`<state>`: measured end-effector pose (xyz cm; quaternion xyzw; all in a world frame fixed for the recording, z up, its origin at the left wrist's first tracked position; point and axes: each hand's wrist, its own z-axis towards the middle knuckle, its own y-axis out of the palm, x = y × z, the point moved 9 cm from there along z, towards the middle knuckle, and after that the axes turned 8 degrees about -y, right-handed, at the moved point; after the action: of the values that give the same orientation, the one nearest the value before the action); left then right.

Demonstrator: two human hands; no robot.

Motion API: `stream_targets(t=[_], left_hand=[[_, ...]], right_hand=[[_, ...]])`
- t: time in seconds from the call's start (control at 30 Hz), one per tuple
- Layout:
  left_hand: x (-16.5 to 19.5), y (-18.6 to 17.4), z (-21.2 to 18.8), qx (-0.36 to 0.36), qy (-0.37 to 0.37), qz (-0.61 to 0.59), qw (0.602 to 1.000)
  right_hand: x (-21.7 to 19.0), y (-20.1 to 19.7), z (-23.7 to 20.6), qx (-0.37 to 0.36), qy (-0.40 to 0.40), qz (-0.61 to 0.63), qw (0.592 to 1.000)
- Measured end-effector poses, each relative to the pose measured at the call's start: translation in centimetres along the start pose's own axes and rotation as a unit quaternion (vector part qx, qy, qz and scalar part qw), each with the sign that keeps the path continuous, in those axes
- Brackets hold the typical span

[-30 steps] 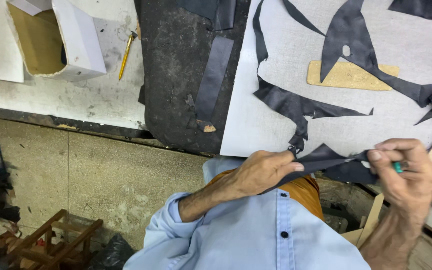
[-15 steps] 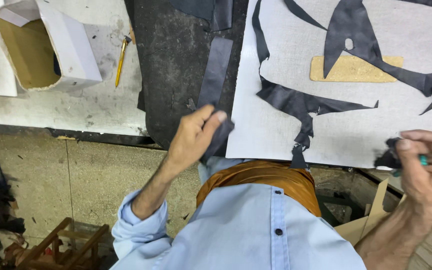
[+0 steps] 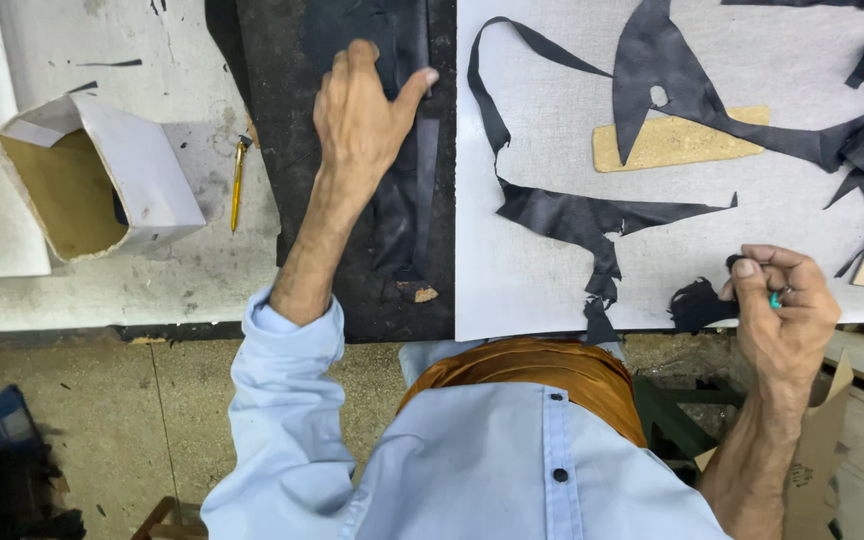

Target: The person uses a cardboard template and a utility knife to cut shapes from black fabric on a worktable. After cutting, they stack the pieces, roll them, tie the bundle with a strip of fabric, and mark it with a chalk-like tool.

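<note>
Two hands worked over the bench (image 3: 202, 290). The left hand (image 3: 362, 100) lay flat, fingers spread, on a long black leather strip (image 3: 407, 200) on the dark mat. The right hand (image 3: 782, 310) was curled shut, pinching a small black leather scrap (image 3: 697, 303) at the white cutting board's (image 3: 532, 290) near edge. Far left sat an open white cardboard box with a brown inside (image 3: 102, 185), tipped on its side, a yellow pencil (image 3: 237, 185) just beside it.
</note>
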<state>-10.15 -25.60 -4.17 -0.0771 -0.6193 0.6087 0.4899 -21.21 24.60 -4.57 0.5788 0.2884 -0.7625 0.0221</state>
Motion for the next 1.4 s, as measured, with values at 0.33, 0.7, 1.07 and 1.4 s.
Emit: stream_targets(t=[0.33,0.7,1.07,1.4], left_hand=[[1.6,2.0,3.0,-0.089,0.056,0.006,0.994],[12.4,3.2,-0.3,-0.079,0.213,0.088,0.970],[15.5,3.7,-9.9,-0.247,0.253,0.047,0.934],[19.2,9.0,-19.9,-0.523,0.251,0.045,0.813]], right_hand=[[-0.2,-2.2,-0.6,0.081,-0.065,-0.321,0.941],[-0.4,2.9,-1.2,0.033,-0.037,-0.234,0.971],[3.5,0.5,-0.9,-0.032,0.135,-0.246,0.959],[4.5,-5.2,7.7,0.061,-0.008,-0.303,0.951]])
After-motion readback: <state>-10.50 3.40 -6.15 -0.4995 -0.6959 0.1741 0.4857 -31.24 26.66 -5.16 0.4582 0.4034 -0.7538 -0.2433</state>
